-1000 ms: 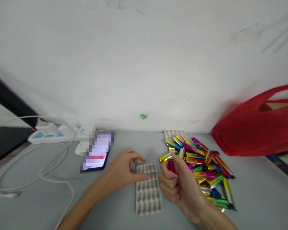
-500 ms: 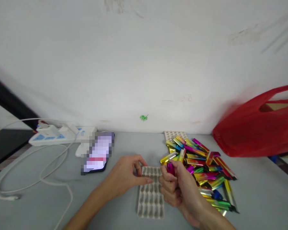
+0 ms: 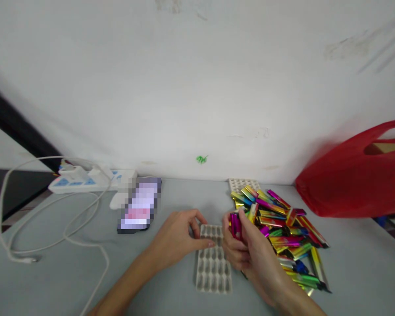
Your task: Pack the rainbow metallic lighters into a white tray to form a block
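In the head view a pale moulded tray [image 3: 213,267] with rows of small hollows lies on the table in front of me. Over its upper left corner rests my left hand [image 3: 184,232], thumb and forefinger apart, nothing between them; the thumb reaches over the hollows, and I cannot tell whether it presses on them. To the right of the tray, my right hand [image 3: 245,243] is closed around a shiny purple lighter [image 3: 236,226], held upright with its upper part showing. Close beyond that hand lies a loose heap of metallic multicoloured lighters [image 3: 286,241].
A second pale tray [image 3: 242,184] sits behind the heap by the wall. At the far right stands a red bag [image 3: 349,184]. On the left are a phone [image 3: 140,206], a white power strip [image 3: 92,180] and a looping white cable [image 3: 66,237].
The whole view has shifted slightly, moving the scene right. In my right hand the purple lighter now shows more of its length above the fingers. The left hand keeps its pose by the tray.
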